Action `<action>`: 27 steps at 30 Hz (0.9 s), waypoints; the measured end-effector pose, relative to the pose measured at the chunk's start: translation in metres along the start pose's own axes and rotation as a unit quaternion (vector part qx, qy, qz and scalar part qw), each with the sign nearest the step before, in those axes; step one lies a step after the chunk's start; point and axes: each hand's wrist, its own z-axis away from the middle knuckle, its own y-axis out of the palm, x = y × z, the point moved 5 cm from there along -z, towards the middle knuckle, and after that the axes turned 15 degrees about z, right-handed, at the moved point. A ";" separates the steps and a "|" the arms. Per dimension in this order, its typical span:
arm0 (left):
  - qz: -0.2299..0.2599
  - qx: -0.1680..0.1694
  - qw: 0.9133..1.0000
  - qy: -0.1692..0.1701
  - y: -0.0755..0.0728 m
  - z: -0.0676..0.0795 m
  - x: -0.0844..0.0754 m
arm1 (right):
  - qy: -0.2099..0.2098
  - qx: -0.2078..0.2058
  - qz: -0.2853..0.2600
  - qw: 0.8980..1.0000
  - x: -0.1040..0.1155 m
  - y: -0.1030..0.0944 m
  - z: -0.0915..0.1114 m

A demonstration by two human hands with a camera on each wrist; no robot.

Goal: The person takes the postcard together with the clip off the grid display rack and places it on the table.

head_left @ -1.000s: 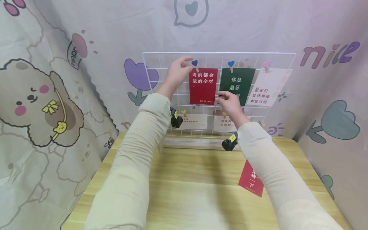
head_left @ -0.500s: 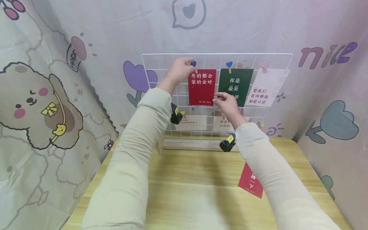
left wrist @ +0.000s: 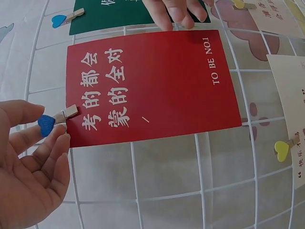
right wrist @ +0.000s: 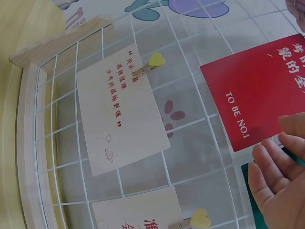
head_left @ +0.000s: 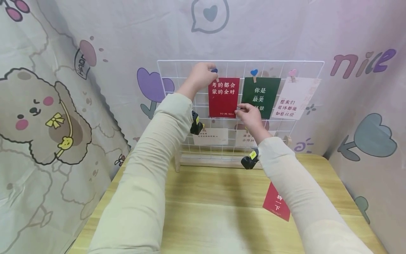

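My left hand is at the top left of a red card on a white wire grid. Its fingers and thumb close about a small wooden clothespin with a blue heart, which sits on the card's top edge. At the card's lower right edge, my right hand has thumb and fingertips on either side of the edge. A green card hangs just behind that hand, under another blue-heart clothespin.
A white card hangs at upper right with a pink-heart clip. Two paler cards, one a cream card, hang lower with yellow-heart clips. Another red card lies on the wooden table, partly under the right sleeve. Patterned fabric surrounds the table.
My left hand has shifted slightly right, so its fingers cover more of the blue-heart clothespin. The right hand has moved slightly left and down to the red card's edge. The cards stay hanging.
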 end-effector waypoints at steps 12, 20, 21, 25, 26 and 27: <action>0.024 -0.047 0.998 0.030 -0.001 -0.009 0.007 | 0.006 -0.006 -0.020 1.000 -0.002 0.004 -0.002; 0.040 -0.056 0.997 0.033 0.001 -0.011 0.012 | 0.015 -0.012 -0.024 1.000 -0.003 0.007 -0.001; 0.033 -0.059 0.997 0.036 0.001 -0.011 0.012 | 0.015 -0.015 -0.025 0.999 -0.003 0.008 -0.002; 0.015 -0.066 0.997 0.045 0.002 -0.011 0.011 | 0.011 -0.026 -0.032 0.999 -0.002 0.009 -0.003; 0.016 -0.067 0.997 0.044 0.002 -0.011 0.011 | 0.009 -0.027 -0.032 0.999 -0.001 0.009 -0.003; 0.016 -0.067 0.997 0.043 0.002 -0.010 0.011 | 0.008 -0.028 -0.029 0.999 0.000 0.010 -0.003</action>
